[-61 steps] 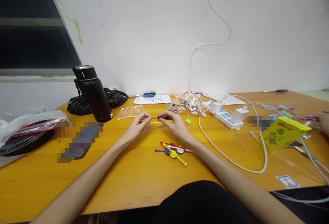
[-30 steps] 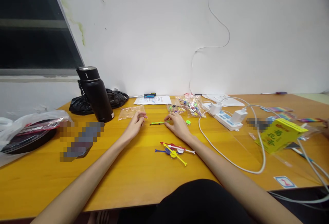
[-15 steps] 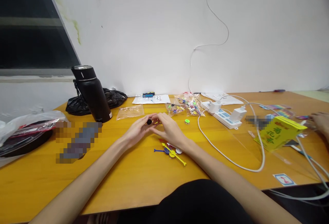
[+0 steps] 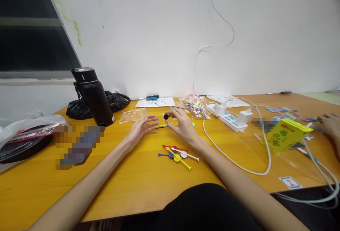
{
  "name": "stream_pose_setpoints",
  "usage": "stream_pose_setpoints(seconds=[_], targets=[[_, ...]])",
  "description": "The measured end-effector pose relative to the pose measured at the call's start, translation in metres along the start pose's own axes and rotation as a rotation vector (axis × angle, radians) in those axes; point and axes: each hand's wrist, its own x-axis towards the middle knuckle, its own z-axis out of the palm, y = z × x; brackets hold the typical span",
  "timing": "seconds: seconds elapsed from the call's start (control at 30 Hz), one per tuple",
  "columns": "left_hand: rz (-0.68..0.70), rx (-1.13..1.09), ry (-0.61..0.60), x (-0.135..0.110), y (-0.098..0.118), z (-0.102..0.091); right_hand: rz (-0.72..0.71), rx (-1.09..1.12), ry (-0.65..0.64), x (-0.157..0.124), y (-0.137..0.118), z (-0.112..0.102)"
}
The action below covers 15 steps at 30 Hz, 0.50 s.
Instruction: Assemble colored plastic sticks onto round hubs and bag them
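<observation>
Between the thumb and fingers of my right hand [image 4: 183,126] is a small black round piece [image 4: 166,116], held just above the table. My left hand [image 4: 142,129] is apart from it on the left, fingers stretched out and holding nothing. Beneath and between the hands lies a thin yellow-green arrow [image 4: 161,126], partly hidden. Closer to me, plastic spinner arrows overlap in a pile: a yellow arrow [image 4: 177,157], a white arrow [image 4: 183,154], a red arrow [image 4: 170,147] and a blue arrow [image 4: 163,155]. A green disc [image 4: 193,125] sits right of my right hand.
A black bottle [image 4: 95,98] stands at left behind a phone-like blurred object [image 4: 81,148]. Clear bags of small parts [image 4: 196,107] lie at the back. On the right are a power strip [image 4: 231,119], looping white cables, a yellow box [image 4: 285,135] and another person's hand [image 4: 329,126].
My hands have moved apart. The black piece has shifted right and is now in my right hand alone. The yellow-green arrow and more of the arrow pile have come into sight.
</observation>
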Motion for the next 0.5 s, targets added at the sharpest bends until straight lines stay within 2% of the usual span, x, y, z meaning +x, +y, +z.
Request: stream_pose_setpoints(seconds=[0.1,0.2,0.37,0.5], targets=[[0.019,0.145,0.013,0.0,-0.001,-0.004,-0.002,-0.135,0.017,0.003,0.008,-0.01],[0.053,0.293,-0.037,-0.001,-0.003,-0.003,0.063,-0.355,0.02,0.001,0.019,-0.012],[0.062,0.456,-0.206,-0.006,-0.003,0.002,0.19,-0.598,-0.169,-0.011,0.038,-0.003],[0.097,0.597,-0.337,-0.01,-0.002,0.005,0.276,-0.66,-0.197,-0.015,0.041,-0.002]])
